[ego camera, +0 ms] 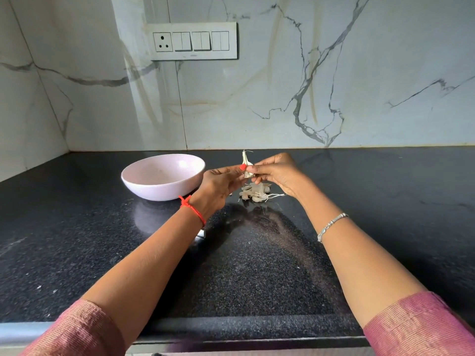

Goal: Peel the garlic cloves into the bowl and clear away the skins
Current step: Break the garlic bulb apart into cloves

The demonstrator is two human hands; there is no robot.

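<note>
Pinching clove (pixel 247 167): left hand (pixel 220 184), right hand (pixel 278 173)

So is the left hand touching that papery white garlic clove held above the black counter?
Touching. The head view shows the left hand pinching the papery white garlic clove, its thumb on the skin; the right hand grips it too.

A home kitchen is indicated. The lower half of the frame is filled by a polished black speckled granite countertop (pixel 257 265), which is met at the back by a backsplash (pixel 334 73) of white, grey-veined marble-look tiles that turns a corner at the far left. A switch plate (pixel 193 41) with a three-pin socket and rocker switches is mounted at upper left of centre. At mid-frame, a pale pink bowl (pixel 154 188) and a small heap of garlic cloves (pixel 253 192) are set on the counter, and one garlic clove (pixel 246 163) is held above them.
</note>
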